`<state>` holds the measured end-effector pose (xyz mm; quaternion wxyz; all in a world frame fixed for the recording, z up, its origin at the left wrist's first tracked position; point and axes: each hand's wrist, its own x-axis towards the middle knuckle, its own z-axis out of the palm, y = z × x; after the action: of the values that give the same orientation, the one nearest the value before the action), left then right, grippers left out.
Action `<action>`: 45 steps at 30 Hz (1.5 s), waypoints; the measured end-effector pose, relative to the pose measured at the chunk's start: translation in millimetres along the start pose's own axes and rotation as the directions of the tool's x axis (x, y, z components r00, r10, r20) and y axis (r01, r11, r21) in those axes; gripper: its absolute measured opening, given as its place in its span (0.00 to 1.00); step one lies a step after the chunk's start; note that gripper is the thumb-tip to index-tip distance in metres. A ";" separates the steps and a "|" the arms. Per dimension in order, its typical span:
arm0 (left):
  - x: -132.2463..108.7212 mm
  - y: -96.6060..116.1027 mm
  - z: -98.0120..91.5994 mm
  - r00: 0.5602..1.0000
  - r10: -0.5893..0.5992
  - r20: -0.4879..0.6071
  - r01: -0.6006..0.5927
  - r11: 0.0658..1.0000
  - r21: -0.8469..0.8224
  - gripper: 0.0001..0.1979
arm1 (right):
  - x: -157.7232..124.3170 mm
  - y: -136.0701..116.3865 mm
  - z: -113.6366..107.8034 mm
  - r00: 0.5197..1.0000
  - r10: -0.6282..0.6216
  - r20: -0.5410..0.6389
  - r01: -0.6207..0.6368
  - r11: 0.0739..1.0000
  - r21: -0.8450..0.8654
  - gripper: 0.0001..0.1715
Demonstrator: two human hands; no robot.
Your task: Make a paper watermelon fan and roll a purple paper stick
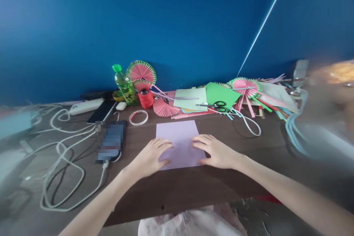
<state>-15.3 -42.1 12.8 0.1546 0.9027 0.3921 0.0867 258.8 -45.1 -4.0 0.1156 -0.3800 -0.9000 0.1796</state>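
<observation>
A sheet of light purple paper (pixel 179 136) lies flat on the dark brown table (pixel 143 188) in front of me. Over its left edge rests my left hand (pixel 152 155), fingers apart and pointing inward. My right hand (pixel 217 151) lies over the opposite edge, also with its fingers spread. Neither hand grips anything. Beyond the paper, black-handled scissors (pixel 219 106) lie on pale green and bright green sheets (pixel 221 94). A roll of tape (pixel 138 117) is on the table behind my left hand.
Pink-and-green pleated paper fans (pixel 141 72), a green-capped bottle (pixel 125 84) and a red container (pixel 146 98) stand along the blue wall (pixel 177 22). At left, a phone (pixel 110 142) is plugged into a looped white cable (pixel 80 188). Paper strips (pixel 295 132) hang at right.
</observation>
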 end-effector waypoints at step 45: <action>-4.3 12.8 27.7 0.961 0.209 -0.182 -0.161 0.956 0.247 0.10 | 43.9 46.8 -10.7 0.857 0.296 -0.421 -0.352 0.934 -0.059 0.12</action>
<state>-1.9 -59.4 -8.8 -0.0013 0.9335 0.3268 0.1478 262.5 19.6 -10.5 0.2416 -0.5620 -0.7893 0.0529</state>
